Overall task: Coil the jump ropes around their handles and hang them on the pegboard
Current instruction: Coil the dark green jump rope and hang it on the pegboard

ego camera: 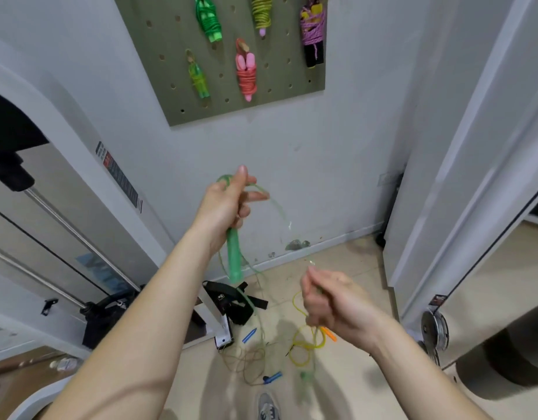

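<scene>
Green jump rope [233, 253] near centre of the head view, translucent handle [234, 268] upright, top end wrapped in left hand [228, 204], lower end sticking out below the palm toward 6 o'clock. Left fingers curled round that handle, 1 fingertip raised toward 12 o'clock, a loop of thin green cord [280, 210] over the knuckles. Cord arcing from there down toward 4 o'clock into right hand [331, 301], pinched between curled fingers and thumb; more cord trailing below toward 6 o'clock, blurred. Hands well apart.

Olive pegboard [170, 71] on the wall at 12 o'clock, 5 coiled ropes hanging on it: green bundle [207, 19] at 11 o'clock, yellow-green bundle [261, 13] at 12, purple bundle [313, 31] with black handles at 1, then pale green bundle [198, 77] and pink bundle [246, 74] lower down.

On the floor at 6 o'clock: yellow rope [307, 344] with orange handle [330, 334] just below the right hand, brownish rope [246, 362] and 2 blue handles [249, 335] to its left, black strap [231, 301] at 12 o'clock from those, grey shoe [267, 407] at the bottom edge. Weight plates [434, 328] at 4 o'clock.
</scene>
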The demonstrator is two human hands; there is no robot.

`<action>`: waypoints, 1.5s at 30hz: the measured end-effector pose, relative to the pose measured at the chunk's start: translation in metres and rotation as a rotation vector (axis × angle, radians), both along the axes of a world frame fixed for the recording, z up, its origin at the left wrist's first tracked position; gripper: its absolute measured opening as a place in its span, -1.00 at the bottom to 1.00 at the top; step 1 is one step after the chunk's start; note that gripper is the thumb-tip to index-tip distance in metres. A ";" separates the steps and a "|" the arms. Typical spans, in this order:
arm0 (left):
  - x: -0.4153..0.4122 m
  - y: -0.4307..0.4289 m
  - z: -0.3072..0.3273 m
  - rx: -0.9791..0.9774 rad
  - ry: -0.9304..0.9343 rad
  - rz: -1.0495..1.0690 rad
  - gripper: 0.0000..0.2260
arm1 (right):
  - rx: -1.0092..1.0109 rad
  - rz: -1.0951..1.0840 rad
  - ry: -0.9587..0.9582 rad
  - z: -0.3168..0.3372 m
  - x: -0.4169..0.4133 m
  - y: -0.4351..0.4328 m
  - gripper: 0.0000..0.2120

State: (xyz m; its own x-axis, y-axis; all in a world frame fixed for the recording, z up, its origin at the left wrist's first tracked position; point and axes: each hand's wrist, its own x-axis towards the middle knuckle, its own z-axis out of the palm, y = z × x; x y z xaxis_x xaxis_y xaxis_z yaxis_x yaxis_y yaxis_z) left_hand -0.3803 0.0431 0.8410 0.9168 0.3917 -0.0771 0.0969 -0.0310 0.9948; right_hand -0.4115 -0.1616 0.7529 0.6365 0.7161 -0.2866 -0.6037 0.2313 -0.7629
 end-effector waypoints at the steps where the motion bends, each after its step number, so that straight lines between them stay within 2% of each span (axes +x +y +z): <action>1: -0.008 0.000 -0.012 0.121 0.110 -0.065 -0.58 | 0.125 -0.073 0.145 0.009 0.004 0.003 -0.72; 2: -0.018 -0.002 -0.029 0.185 0.214 -0.150 -0.54 | 0.263 -0.116 0.262 0.021 0.011 0.008 -0.73; 4: -0.041 -0.018 -0.069 0.117 0.292 -0.378 -0.60 | 0.454 -0.139 0.351 0.046 0.026 0.022 -0.73; 7: -0.069 -0.055 -0.109 0.095 0.299 -0.693 -0.72 | 0.541 -0.206 0.398 0.076 0.053 0.048 -0.59; 9: -0.075 -0.075 -0.120 0.017 0.333 -0.730 -0.82 | 0.560 -0.323 0.439 0.087 0.079 0.060 -0.60; 11: -0.077 -0.084 -0.124 -0.295 0.337 -0.732 -0.55 | 0.571 -0.474 0.442 0.095 0.105 0.060 -0.64; 13: -0.078 -0.086 -0.130 -0.538 0.283 -0.744 -0.39 | 0.572 -0.615 0.454 0.096 0.127 0.047 -0.65; 14: -0.078 -0.087 -0.130 -0.620 0.233 -0.727 -0.37 | 0.517 -0.650 0.428 0.093 0.135 0.038 -0.66; 15: -0.077 -0.089 -0.127 -0.700 0.196 -0.678 -0.37 | 0.382 -0.645 0.356 0.089 0.141 0.028 -0.66; 18: -0.067 -0.097 -0.104 -0.995 0.106 -0.435 -0.44 | -0.330 -0.398 -0.018 0.064 0.133 0.002 -0.45; 19: -0.060 -0.098 -0.095 -1.082 0.063 -0.384 -0.46 | -0.486 -0.295 -0.120 0.057 0.122 -0.006 -0.40; 21: -0.044 -0.099 -0.079 -1.185 -0.009 -0.315 -0.48 | -0.563 -0.167 -0.230 0.047 0.087 -0.019 -0.38; 24: -0.021 -0.100 -0.064 -1.254 -0.077 -0.238 -0.50 | -0.414 -0.148 -0.251 0.038 0.028 -0.035 -0.38; 28: -0.005 -0.101 -0.057 -1.261 -0.091 -0.224 -0.52 | -0.123 0.050 -0.114 0.032 -0.010 -0.052 -0.37; 32: 0.004 -0.099 -0.045 -1.220 -0.120 -0.181 -0.53 | -0.128 0.117 -0.170 0.022 -0.008 -0.072 -0.49; 37: 0.009 -0.094 -0.037 -1.015 -0.061 -0.234 -0.75 | -0.093 -0.006 -0.167 0.016 0.000 -0.074 -0.46; 40: 0.007 -0.088 -0.031 -0.879 0.000 -0.230 -0.72 | 0.004 -0.123 -0.053 0.022 0.005 -0.072 -0.69; 42: 0.005 -0.091 -0.030 -0.801 0.028 -0.220 -0.75 | -0.025 -0.250 -0.056 0.026 0.005 -0.063 -0.75; 45: 0.000 -0.107 -0.032 -0.682 0.026 -0.159 -0.81 | -0.143 -0.319 -0.167 0.030 -0.002 -0.039 -0.73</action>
